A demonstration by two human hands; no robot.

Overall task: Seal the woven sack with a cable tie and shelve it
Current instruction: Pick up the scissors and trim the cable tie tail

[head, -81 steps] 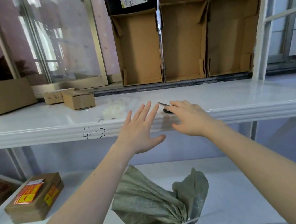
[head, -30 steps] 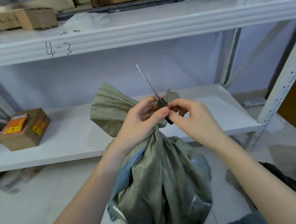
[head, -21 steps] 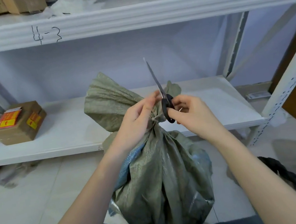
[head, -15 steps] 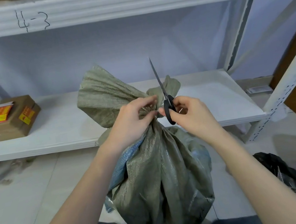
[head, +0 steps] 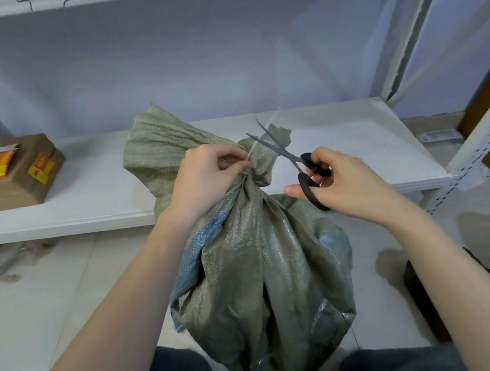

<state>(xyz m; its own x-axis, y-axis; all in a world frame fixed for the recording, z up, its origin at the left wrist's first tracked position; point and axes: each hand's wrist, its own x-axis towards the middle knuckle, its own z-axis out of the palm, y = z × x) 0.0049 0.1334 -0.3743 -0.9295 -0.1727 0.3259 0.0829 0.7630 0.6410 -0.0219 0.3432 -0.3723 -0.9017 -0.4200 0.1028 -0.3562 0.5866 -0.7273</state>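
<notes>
On the floor in front of the white lower shelf [head: 328, 154], the grey-green woven sack [head: 267, 277] stands between the person's knees, and the left hand [head: 204, 175] is pinching the thin pale cable tie [head: 253, 149] at the bunched neck. The right hand [head: 342, 183] has its fingers curled through the black-handled scissors [head: 290, 156], blades parted around the tie's tail, though that tail is blurry. A brown cardboard box with red and yellow stickers [head: 13, 174] sits left on the shelf; the sack's bottom is hidden.
</notes>
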